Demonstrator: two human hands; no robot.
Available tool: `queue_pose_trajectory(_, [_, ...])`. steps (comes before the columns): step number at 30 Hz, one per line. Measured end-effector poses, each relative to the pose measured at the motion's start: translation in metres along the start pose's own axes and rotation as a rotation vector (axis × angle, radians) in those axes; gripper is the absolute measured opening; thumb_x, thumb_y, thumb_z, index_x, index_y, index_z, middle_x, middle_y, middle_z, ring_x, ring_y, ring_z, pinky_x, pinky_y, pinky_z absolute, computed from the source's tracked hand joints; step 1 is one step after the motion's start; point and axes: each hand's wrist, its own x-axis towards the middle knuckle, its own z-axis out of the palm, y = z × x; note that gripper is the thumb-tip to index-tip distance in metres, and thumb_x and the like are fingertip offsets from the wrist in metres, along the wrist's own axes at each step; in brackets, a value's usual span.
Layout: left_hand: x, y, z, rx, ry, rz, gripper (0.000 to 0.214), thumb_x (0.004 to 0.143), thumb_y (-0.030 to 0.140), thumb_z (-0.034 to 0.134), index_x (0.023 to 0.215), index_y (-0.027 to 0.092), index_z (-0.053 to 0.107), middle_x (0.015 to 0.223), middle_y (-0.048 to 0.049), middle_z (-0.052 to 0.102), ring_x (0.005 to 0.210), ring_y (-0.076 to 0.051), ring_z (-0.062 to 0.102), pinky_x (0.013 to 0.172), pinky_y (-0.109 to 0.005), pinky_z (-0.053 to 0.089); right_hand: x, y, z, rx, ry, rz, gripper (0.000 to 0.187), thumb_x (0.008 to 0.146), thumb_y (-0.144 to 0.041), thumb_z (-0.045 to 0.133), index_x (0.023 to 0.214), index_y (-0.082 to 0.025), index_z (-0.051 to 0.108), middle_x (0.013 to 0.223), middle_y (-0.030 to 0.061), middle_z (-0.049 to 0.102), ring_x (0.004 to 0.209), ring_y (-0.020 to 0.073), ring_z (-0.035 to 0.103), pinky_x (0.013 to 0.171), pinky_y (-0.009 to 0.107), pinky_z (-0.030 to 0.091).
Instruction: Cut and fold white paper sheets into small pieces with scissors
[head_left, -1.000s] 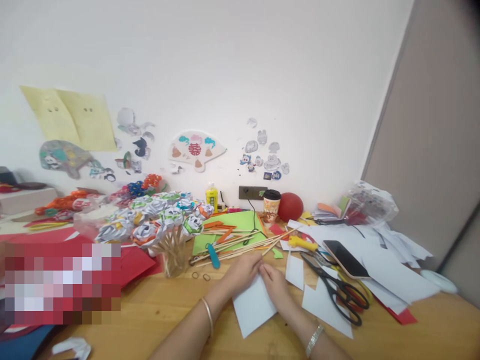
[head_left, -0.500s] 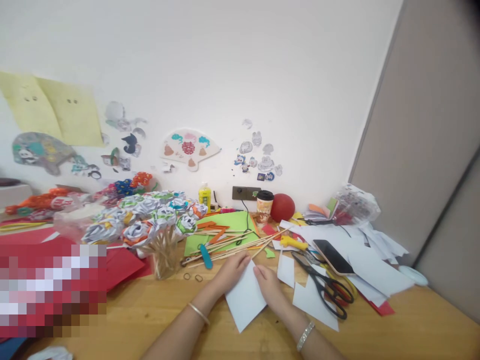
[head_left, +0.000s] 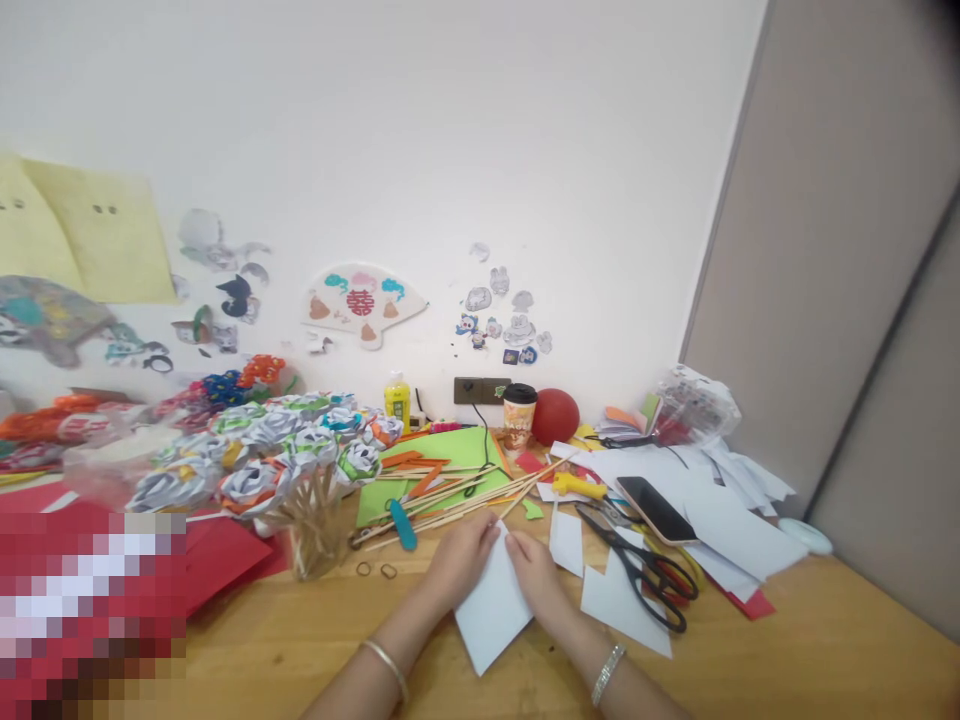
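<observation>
Upper frame is filled by white wall (head_left: 480,120), softly lit; right side is covered by grey panel (head_left: 832,240). Yellow paper (head_left: 112,245) is stuck upper left. Lower frame is spanned by wooden tabletop (head_left: 277,640).

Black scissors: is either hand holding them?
No, the left hand and right hand both hold a white paper, while the black scissors lie apart, to the right.
</observation>
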Motion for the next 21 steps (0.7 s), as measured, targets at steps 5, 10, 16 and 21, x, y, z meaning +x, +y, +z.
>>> queue_pose_trajectory(5, [0.009,-0.009,-0.002,-0.136,0.122,-0.068,0.028,0.082,0.029,0.049,0.107,0.016,0.051,0.108,-0.0061,0.056,0.088,-0.018,0.058,0.074,-0.039,0.048,0.002,-0.012,-0.006,0.043,-0.013,-0.028,0.030,0.087,-0.037,0.042,0.073,-0.013,0.055,0.063,-0.0038,0.054,0.057,0.0104,0.054,0.054,0.026,0.044])
queue_pose_trajectory(10, [0.013,-0.016,-0.004,-0.284,0.107,-0.163,0.029,0.082,0.029,0.049,0.108,0.016,0.051,0.107,-0.0062,0.056,0.087,-0.018,0.058,0.072,-0.038,0.049,0.001,-0.018,-0.013,0.036,-0.002,-0.065,0.028,0.086,-0.035,0.044,0.071,-0.013,0.056,0.064,-0.0037,0.055,0.058,0.0104,0.054,0.056,0.026,0.045])
queue_pose_trajectory(16, [0.013,-0.021,-0.004,-0.377,0.005,-0.267,0.029,0.082,0.029,0.050,0.108,0.016,0.051,0.108,-0.0060,0.056,0.089,-0.019,0.058,0.074,-0.039,0.049,0.001,-0.014,-0.015,0.043,-0.060,-0.079,0.026,0.085,-0.033,0.047,0.070,-0.014,0.056,0.065,-0.0036,0.055,0.059,0.0106,0.054,0.057,0.027,0.045])
queue_pose_trajectory(21, [0.017,-0.027,-0.005,-0.410,0.023,-0.298,0.030,0.082,0.029,0.050,0.109,0.016,0.051,0.110,-0.0061,0.055,0.090,-0.020,0.057,0.074,-0.040,0.048,0.004,-0.011,-0.014,0.166,-0.138,-0.052,0.030,0.085,-0.039,0.045,0.075,-0.013,0.057,0.068,-0.0021,0.058,0.060,0.0115,0.055,0.058,0.028,0.045])
